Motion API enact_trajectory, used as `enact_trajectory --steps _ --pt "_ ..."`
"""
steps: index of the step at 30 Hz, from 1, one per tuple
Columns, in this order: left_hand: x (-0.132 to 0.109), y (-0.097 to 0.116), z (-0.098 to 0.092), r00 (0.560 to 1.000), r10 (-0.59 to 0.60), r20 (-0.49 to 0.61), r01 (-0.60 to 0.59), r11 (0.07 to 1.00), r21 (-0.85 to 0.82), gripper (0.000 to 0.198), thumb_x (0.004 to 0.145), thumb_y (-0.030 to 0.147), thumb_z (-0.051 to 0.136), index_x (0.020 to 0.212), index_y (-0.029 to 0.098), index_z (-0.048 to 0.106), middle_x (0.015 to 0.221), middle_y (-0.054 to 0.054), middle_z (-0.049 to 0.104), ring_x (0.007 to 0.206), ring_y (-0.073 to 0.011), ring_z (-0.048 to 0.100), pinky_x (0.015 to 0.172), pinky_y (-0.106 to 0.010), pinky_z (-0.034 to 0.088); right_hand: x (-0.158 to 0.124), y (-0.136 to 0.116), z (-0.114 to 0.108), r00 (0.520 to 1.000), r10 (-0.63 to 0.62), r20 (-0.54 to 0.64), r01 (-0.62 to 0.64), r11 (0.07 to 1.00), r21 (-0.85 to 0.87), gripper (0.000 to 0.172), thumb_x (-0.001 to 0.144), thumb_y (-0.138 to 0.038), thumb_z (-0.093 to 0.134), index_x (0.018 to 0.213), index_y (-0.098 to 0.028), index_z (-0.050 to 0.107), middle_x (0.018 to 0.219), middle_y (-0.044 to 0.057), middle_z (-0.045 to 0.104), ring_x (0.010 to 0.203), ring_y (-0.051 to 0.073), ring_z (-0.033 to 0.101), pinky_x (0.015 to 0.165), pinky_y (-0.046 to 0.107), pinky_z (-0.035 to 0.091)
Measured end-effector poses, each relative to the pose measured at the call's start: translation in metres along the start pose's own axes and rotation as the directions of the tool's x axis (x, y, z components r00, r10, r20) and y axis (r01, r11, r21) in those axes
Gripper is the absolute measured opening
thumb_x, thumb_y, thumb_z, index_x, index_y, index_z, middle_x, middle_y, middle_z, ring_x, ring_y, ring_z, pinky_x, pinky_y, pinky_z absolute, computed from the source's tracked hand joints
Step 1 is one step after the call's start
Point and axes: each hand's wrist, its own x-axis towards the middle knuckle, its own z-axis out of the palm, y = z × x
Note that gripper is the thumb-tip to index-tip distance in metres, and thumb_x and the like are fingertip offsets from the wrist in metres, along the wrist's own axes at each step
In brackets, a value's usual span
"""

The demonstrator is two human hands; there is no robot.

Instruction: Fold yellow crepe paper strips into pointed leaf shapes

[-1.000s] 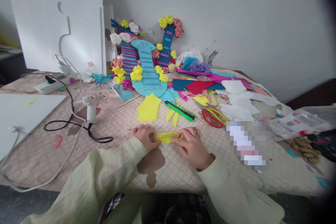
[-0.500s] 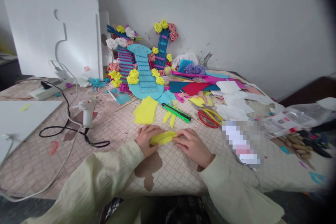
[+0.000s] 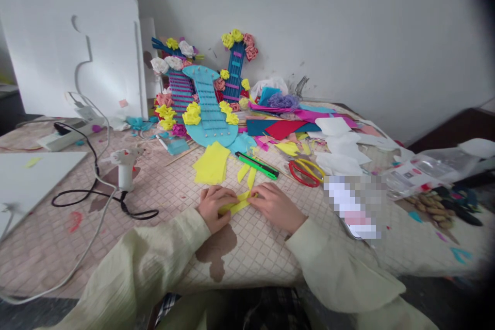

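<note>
A folded strip of yellow crepe paper (image 3: pixel 240 203) lies between my hands, low over the table's front part. My left hand (image 3: pixel 215 207) is closed on its left end, the fingers bent over the top. At the right end, my right hand (image 3: pixel 276 206) pinches the paper between thumb and fingers. Just beyond them is a stack of yellow paper sheets (image 3: pixel 212 163), with narrow yellow strips (image 3: pixel 243 171) beside it. A green box cutter (image 3: pixel 257 165) rests behind the strips. Red and yellow scissors (image 3: pixel 306 173) lie to its right.
A white glue gun (image 3: pixel 126 170) stands at left, its black cord curling on the table. Blue flower-trimmed craft pieces (image 3: pixel 211 103) lean at the back. White paper pieces (image 3: pixel 342 152), a blurred-out phone (image 3: pixel 353 209) and a plastic bottle (image 3: pixel 429 167) lie at right.
The yellow paper between my hands looks narrower, folded over further. My right hand has shifted slightly left, its fingers closer to the left hand. The whole view has turned a little.
</note>
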Motion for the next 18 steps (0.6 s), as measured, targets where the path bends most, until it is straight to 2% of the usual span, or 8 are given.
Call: enact_trajectory --steps 7,12,18 --pt "0.0 0.004 -0.003 1.0 -0.015 -0.01 0.016 1.0 0.018 0.035 0.065 0.017 0.049 0.097 0.025 0.06 0.103 0.0 0.059 0.097 -0.0227 0.041 0.082 -0.039 0.028 0.004 0.0 -0.001 1.0 0.014 -0.007 -0.014 0.999 0.05 0.016 0.082 -0.015 0.046 0.087 -0.019 0.061 0.09 0.005 0.056 0.089 0.018 0.045 0.078 0.033 0.037" --pt "0.0 0.005 -0.003 0.998 -0.044 -0.036 0.045 0.999 0.022 0.025 0.071 0.036 0.053 0.09 0.024 0.062 0.098 -0.001 0.061 0.097 -0.0225 0.042 0.084 -0.039 0.029 0.009 0.001 0.001 0.992 0.124 -0.029 -0.118 0.979 0.165 0.012 0.08 -0.016 0.048 0.084 -0.017 0.06 0.088 0.004 0.057 0.085 0.015 0.048 0.077 0.031 0.038" --pt "0.002 -0.004 0.001 0.995 -0.035 -0.095 0.028 0.997 -0.07 0.022 0.08 0.027 0.042 0.086 0.021 0.063 0.093 -0.003 0.061 0.09 -0.0179 0.048 0.081 -0.035 0.036 0.018 0.005 0.004 0.986 0.165 -0.035 -0.154 0.964 0.216 0.013 0.08 -0.02 0.049 0.088 -0.018 0.06 0.083 0.003 0.059 0.083 0.016 0.05 0.076 0.033 0.038"
